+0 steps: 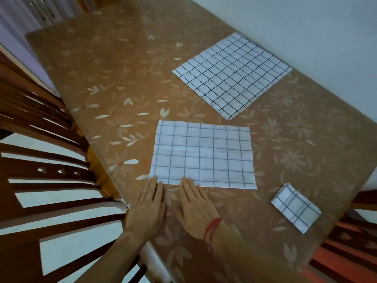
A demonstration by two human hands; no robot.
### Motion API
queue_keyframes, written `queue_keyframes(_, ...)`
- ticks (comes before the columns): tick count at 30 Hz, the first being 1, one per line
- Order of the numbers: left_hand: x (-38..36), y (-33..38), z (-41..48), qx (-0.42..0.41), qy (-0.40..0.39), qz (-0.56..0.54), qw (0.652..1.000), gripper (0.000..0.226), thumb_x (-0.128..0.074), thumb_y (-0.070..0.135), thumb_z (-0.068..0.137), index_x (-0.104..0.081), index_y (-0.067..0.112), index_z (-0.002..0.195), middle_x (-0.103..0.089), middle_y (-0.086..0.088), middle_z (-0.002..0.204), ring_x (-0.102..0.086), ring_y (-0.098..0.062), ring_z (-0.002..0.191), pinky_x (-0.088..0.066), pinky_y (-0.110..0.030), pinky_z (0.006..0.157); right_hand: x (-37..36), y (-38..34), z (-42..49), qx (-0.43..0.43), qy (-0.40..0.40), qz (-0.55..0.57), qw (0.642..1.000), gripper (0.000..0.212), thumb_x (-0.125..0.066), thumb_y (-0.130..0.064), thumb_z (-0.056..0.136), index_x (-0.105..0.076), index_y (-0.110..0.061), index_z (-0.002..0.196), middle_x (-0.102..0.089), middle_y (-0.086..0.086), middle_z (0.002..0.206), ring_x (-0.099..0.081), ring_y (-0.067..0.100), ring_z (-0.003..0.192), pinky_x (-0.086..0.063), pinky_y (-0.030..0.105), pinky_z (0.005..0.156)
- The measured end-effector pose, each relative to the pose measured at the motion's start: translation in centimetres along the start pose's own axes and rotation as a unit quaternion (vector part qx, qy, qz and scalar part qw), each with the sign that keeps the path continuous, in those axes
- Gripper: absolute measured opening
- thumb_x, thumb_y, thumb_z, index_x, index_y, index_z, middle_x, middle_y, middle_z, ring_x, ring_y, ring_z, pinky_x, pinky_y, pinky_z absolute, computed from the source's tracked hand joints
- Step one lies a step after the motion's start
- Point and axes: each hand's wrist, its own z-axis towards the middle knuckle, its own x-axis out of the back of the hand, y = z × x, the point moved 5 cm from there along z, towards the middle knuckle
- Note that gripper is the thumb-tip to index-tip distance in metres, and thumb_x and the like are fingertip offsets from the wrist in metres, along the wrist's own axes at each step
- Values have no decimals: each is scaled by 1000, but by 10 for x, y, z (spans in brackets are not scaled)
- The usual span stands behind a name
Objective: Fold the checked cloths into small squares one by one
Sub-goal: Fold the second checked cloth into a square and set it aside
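Watching the rectangular checked cloth (203,156) now: it lies flat near the middle of the table (122,68), with a faint crease across its middle. I've got both hands at its near edge, about seven o'clock from its centre. My left hand (148,209) lies flat with straight fingers, the tips touching the near left corner. My right hand (195,209), just beside it, is flat too, fingertips on the near edge and nothing pinched. A red thread (212,229) circles the right wrist. At four o'clock, apart from the cloth, sits a small folded square (295,209). At one o'clock, by the wall (306,27), the spread cloths (232,75) lie flat, layered edges showing. At nine o'clock stands a slatted wooden chair (40,160).
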Motion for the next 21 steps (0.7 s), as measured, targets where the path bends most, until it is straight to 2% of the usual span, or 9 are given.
queue_keyframes(2,0,-1,-1,6,4,-5,1000,71,0,42,101,-37,2,146,-31,-18,154,-29,-30,143,-42,-46,106,3,11,-8,-19,6,-8,1000,67,-24,-47,97,-39,-2,144,-36,15,152,-32,27,141,-36,47,110)
queue_keyframes(5,0,-2,-1,12,3,-16,1000,68,-4,41,100,-37,3,146,-31,-17,155,-28,-29,143,-40,-46,108,4,35,-23,-44,1,-15,999,69,-39,-46,93,-36,-2,145,-32,14,153,-29,27,143,-35,46,111)
queue_keyframes(9,0,-1,-2,13,3,-18,1000,62,-19,37,97,-37,2,146,-29,-16,155,-26,-29,144,-37,-45,109,6,71,-46,-90,-6,-18,996,71,-31,-46,94,-23,-3,150,-16,12,159,-10,24,148,-19,44,118)
queue_keyframes(14,-1,-1,-2,19,1,-22,1000,64,-19,38,96,-34,4,148,-25,-14,157,-22,-27,145,-30,-45,111,8,102,-72,-153,-32,-5,988,75,-13,-49,92,-3,-6,153,3,10,161,10,21,148,5,38,119)
queue_keyframes(16,-1,0,-2,21,-2,-23,1000,65,-18,39,95,-34,3,148,-25,-15,157,-22,-27,145,-30,-46,112,10,113,-81,-189,-35,-3,981,77,-8,-50,91,0,-4,153,5,10,161,11,20,148,7,36,118)
queue_keyframes(19,-2,1,-2,21,-6,-27,999,68,-15,41,95,-32,2,148,-23,-15,157,-20,-27,146,-28,-46,113,12,121,-85,-226,-24,25,973,75,-14,-50,95,-1,-3,152,4,10,161,7,21,149,7,33,117)
queue_keyframes(21,-1,2,-1,23,-9,-31,999,67,-17,40,95,-34,2,147,-26,-16,156,-24,-28,144,-33,-48,109,14,121,-83,-238,-17,50,970,75,-19,-49,96,-2,-3,153,3,10,162,6,21,149,4,34,118)
